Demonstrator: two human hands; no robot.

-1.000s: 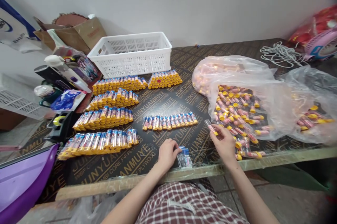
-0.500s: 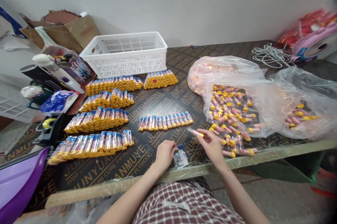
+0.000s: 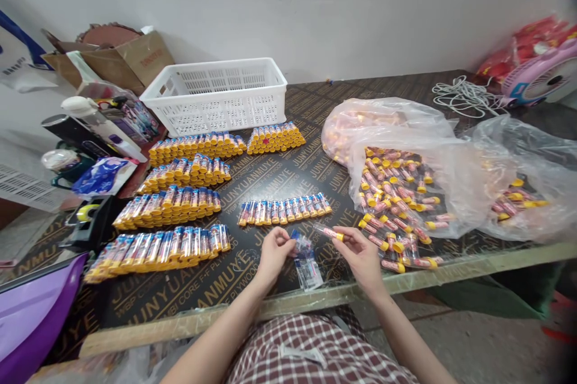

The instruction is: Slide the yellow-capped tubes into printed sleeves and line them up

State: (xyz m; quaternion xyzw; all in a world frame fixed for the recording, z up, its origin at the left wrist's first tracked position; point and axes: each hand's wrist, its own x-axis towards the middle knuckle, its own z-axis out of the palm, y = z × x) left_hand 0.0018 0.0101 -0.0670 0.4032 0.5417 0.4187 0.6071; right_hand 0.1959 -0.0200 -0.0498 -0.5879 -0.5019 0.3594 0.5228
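Between finger and thumb my left hand (image 3: 276, 258) pinches a small clear sleeve with a blue end (image 3: 295, 238), just above a pile of flat clear sleeves (image 3: 310, 273) near the table's front edge. My right hand (image 3: 360, 255) holds a clear tube with a yellow cap (image 3: 328, 232), its clear end pointing left toward the sleeve. Beyond the hands lies a row of blue-labelled tubes (image 3: 285, 210). Loose yellow-capped tubes (image 3: 396, 192) spill from an open plastic bag (image 3: 455, 173) on the right.
Stacked rows of blue-labelled tubes (image 3: 157, 246) lie at the left, behind them a white basket (image 3: 216, 107). A tape dispenser (image 3: 85, 222) and purple bin (image 3: 40, 312) stand far left. White cable (image 3: 466, 97) and a pink fan (image 3: 541, 74) are at the back right.
My left hand has risen from the pile, lifting a sleeve off it. The tube in my right hand has moved slightly left, closer to my left hand.
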